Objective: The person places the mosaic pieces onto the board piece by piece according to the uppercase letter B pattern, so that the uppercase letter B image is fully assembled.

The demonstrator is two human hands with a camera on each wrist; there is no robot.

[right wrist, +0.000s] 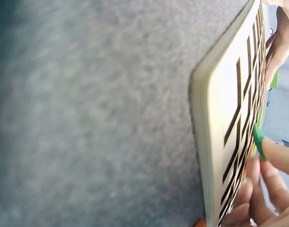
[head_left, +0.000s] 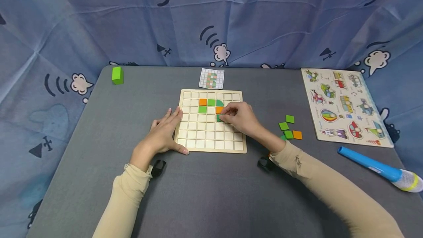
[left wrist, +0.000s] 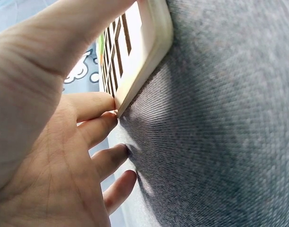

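Note:
A wooden grid board (head_left: 196, 135) lies on the table, with orange, light green and two-tone green tiles in its upper cells. Among them are an orange tile (head_left: 203, 102), a light green tile (head_left: 202, 109) and a two-tone green tile (head_left: 219, 103). My left hand (head_left: 162, 131) rests along the board's left edge, its fingers fairly straight and spread, the thumb by the lower left corner. Over the board, my right hand (head_left: 242, 119) pinches a green tile (right wrist: 259, 139) between thumb and finger, tilted in the right wrist view. Those fingers partly hide the cells beneath.
Behind the board lies a pattern card (head_left: 211, 79). Several loose green tiles (head_left: 288, 134) and an orange tile (head_left: 297, 135) are at the right. Farther right are a picture puzzle board (head_left: 347, 107) and a blue toy microphone (head_left: 373, 164). A green block (head_left: 117, 75) stands back left.

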